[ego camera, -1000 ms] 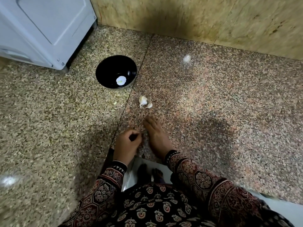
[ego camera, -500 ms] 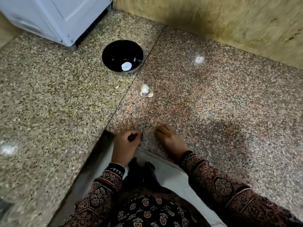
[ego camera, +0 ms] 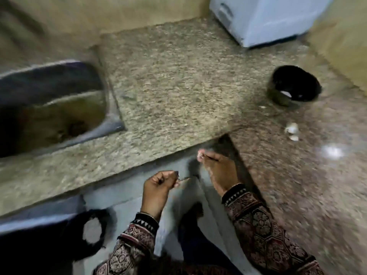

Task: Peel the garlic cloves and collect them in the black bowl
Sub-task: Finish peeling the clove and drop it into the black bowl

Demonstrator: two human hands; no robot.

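Note:
The black bowl (ego camera: 296, 84) stands on the speckled counter (ego camera: 174, 92) at the right, with a white peeled clove inside. A garlic piece (ego camera: 292, 129) with loose skin lies on the counter just below the bowl. My right hand (ego camera: 216, 169) hovers off the counter's front edge, its fingers drawn to a point on a small pale scrap (ego camera: 200, 154). My left hand (ego camera: 158, 185) is a curled fist lower and to the left; anything inside it is hidden. The whole frame is motion-blurred.
A steel sink (ego camera: 53, 108) is set into the counter at the left. A white appliance (ego camera: 264, 18) stands at the back right. A dark object with a pale round opening (ego camera: 92, 231) sits below the counter at the lower left.
The view has swung left, bringing the sink in and pushing the bowl and garlic to the right. Both hands have come off the counter to just past its front edge.

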